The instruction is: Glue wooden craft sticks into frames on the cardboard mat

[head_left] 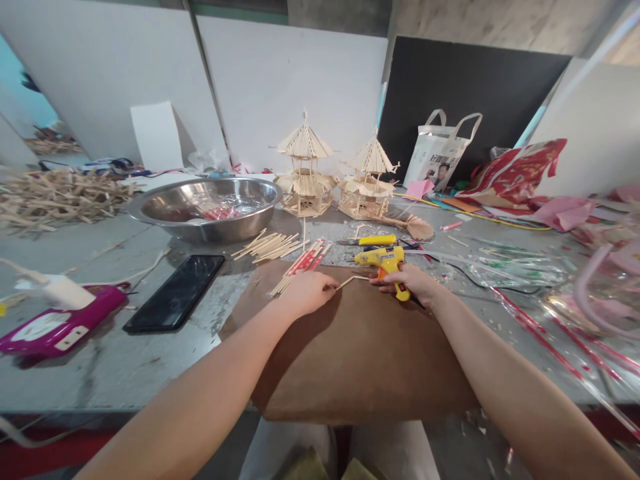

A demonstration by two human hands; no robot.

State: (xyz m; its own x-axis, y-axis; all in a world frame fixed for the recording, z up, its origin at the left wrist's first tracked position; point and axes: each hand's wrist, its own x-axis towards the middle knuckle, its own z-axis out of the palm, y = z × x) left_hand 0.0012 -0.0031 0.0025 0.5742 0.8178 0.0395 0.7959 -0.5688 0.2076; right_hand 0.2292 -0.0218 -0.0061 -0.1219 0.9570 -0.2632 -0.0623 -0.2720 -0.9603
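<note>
My left hand [316, 291] is closed on one end of two thin wooden sticks [346, 283] that meet at an angle over the brown board [360, 360]. In my right hand [417, 283] is a yellow hot glue gun [381, 257], its nozzle pointing left above the sticks. The far end of the sticks reaches close to the right fingers; whether they touch it I cannot tell. Chopsticks in red-printed paper [306, 261] lie just beyond my left hand, next to a spread of loose wooden sticks [273, 245]. Behind the glue gun rests a yellow utility knife [377, 240].
Two pagoda models made of sticks [305, 183] stand at the back. A steel basin [200, 230] and a black phone [175, 293] are on the left, with a purple power strip [65, 320] further out. Plastic wrappers [525, 267] and a white bag [437, 157] occupy the right.
</note>
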